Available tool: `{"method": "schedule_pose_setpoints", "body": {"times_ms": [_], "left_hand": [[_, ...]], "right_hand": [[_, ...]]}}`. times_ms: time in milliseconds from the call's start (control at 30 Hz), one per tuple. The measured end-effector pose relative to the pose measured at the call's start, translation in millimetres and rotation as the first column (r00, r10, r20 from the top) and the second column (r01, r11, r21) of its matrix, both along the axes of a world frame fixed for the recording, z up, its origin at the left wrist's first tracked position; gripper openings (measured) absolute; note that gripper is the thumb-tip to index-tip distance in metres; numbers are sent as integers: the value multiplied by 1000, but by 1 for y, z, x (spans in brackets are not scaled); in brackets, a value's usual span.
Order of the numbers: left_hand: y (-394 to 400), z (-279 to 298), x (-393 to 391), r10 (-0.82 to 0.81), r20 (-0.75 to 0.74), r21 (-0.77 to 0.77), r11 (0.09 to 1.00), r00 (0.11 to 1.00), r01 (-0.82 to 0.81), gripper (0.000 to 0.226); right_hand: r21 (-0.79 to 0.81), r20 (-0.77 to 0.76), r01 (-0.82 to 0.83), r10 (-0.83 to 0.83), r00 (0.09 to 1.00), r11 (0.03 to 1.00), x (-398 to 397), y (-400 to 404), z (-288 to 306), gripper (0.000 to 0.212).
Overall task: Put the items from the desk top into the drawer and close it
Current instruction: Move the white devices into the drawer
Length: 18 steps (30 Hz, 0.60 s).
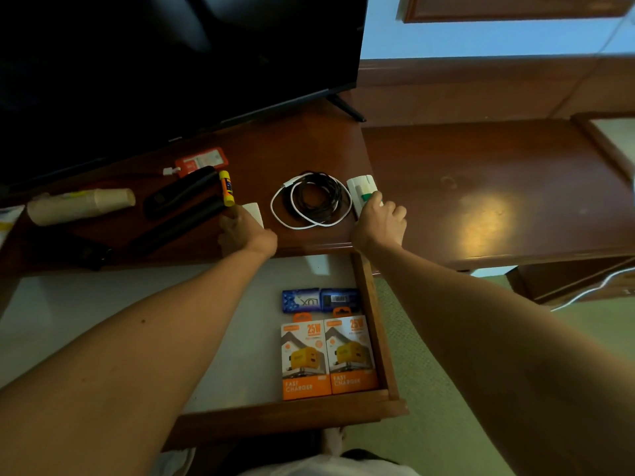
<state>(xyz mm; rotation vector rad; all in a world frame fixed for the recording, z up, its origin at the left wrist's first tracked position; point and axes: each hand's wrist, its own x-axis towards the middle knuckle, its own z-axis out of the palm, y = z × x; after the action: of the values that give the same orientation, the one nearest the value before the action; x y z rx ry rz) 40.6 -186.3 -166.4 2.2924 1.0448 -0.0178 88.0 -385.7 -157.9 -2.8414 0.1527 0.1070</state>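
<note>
On the glossy dark-wood counter (481, 187) the right hand (379, 223) curls its grip round a white plastic adapter (360, 190) with a green part, at the right end of the items. The left hand (245, 231) lies over a small white block (253, 211); whether its grip is clamped on it I cannot tell. Between the hands lie looped cables (311, 201), a thin black coil inside a white one. Further left are a yellow glue stick (226, 187), two long black bar-shaped objects (182, 197), a red flat packet (202, 160), and a stack of paper cups (82, 206) lying on its side. A black flat screen (171, 63) stands at the back on a thin foot. The drawer (292, 408) below is pulled open, its floor pale and its walls brown wood; in its right corner sit two orange-and-white charger boxes (328, 359) side by side, with two small blue packs (319, 299) just behind them. The floor (429, 424) is green carpet and the wall is pale blue
</note>
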Motion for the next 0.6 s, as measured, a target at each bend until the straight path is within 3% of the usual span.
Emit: {"method": "schedule_pose_setpoints", "body": {"times_ms": [167, 333, 467, 600], "left_hand": [[-8, 1, -32, 8, 57, -5, 1000, 998, -8, 50], [-26, -8, -91, -21, 164, 52, 999, 986, 13, 37], [-23, -29, -139, -131, 212, 123, 987, 969, 106, 39], [4, -56, -179, -199, 135, 136, 974, 971, 180, 38]], "right_hand": [[102, 72, 63, -71, 995, 993, -40, 0, -6, 65], [219, 50, 78, -91, 995, 973, -100, 8, -17, 90], [343, 4, -5, 3, 1000, 939, -147, 23, -28, 106], [359, -57, -139, 171, 984, 923, -181, 51, -42, 110]]}}
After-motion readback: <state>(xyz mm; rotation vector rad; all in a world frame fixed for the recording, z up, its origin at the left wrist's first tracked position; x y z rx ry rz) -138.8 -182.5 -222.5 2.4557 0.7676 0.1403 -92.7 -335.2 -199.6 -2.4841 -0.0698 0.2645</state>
